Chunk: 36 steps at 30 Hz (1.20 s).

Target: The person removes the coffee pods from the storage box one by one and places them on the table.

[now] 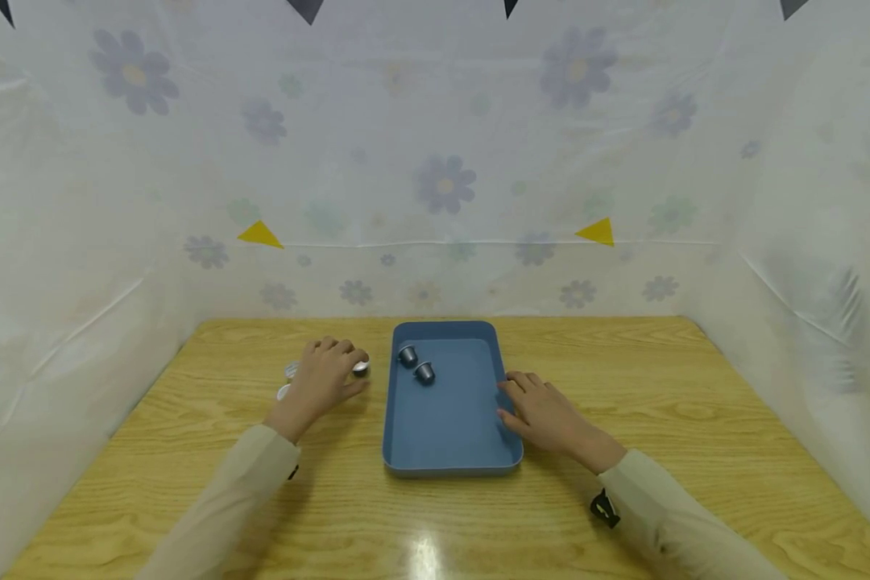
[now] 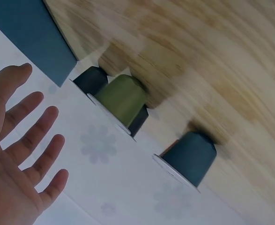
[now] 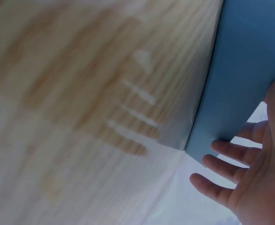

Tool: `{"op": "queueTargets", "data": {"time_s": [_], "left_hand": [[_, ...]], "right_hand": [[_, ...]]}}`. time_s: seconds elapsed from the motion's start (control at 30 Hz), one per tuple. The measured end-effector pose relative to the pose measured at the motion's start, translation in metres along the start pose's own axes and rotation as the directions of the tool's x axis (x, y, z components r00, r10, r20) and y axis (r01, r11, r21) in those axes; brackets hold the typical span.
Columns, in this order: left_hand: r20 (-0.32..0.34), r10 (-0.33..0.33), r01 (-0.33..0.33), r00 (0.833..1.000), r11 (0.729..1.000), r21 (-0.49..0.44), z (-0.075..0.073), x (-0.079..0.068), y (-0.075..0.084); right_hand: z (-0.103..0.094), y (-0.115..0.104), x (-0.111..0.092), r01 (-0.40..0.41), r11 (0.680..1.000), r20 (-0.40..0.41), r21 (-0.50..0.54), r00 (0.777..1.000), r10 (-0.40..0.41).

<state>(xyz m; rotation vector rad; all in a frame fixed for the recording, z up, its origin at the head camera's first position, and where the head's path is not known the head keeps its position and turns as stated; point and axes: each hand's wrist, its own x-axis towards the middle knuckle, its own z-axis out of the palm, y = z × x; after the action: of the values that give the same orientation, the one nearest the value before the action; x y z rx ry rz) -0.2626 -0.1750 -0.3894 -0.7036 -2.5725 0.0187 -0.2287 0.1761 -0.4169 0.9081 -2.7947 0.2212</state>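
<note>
My left hand (image 1: 321, 376), fingers apart and loosely bent, hovers over coffee capsules left of the blue tray (image 1: 453, 435). A dark capsule (image 1: 361, 369) with a silver lid shows just by its fingertips. The left wrist view shows a green capsule (image 2: 122, 99), a dark capsule (image 2: 91, 80) beside it, another partly hidden behind, and a teal capsule (image 2: 191, 157) set apart; none is in the hand. My right hand (image 1: 547, 415) rests at the tray's right wall, thumb and fingertips at the rim. Two dark grey capsules (image 1: 424, 373) lie tipped over in the tray's far left corner.
Pale capsule lids (image 1: 292, 370) peek out left of my left wrist. Around the tray spreads a wooden table (image 1: 623, 362). White flowered sheeting (image 1: 445, 274) stands behind it and on both sides.
</note>
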Motion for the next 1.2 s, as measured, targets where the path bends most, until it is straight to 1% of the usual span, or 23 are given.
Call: {"op": "queueTargets", "data": {"time_s": [0.23,0.43,0.7,0.9,1.2], "left_hand": [[0.042,-0.024,0.025,0.999,0.999,-0.035,-0.001,0.009,0.011],[0.055,-0.011,0.015,0.998,0.997,-0.070,0.003,0.016,0.021],[0.043,0.009,-0.005,0.999,0.996,-0.089,0.009,0.026,0.031],[0.059,0.006,0.000,0.998,0.995,-0.099,0.013,0.031,0.038],[0.084,0.016,-0.006,0.996,0.993,-0.118,0.020,0.039,0.044]], "right_hand": [[0.000,0.000,0.000,0.000,1.000,0.004,-0.003,1.000,0.000],[0.000,0.000,0.000,0.001,1.000,-0.002,-0.002,1.000,-0.001],[0.000,0.000,0.000,-0.003,1.000,-0.007,-0.003,1.000,0.003],[-0.001,0.000,0.000,0.003,1.000,-0.010,-0.005,1.000,-0.003],[-0.001,-0.001,0.000,0.001,1.000,-0.012,-0.012,1.000,-0.001]]}}
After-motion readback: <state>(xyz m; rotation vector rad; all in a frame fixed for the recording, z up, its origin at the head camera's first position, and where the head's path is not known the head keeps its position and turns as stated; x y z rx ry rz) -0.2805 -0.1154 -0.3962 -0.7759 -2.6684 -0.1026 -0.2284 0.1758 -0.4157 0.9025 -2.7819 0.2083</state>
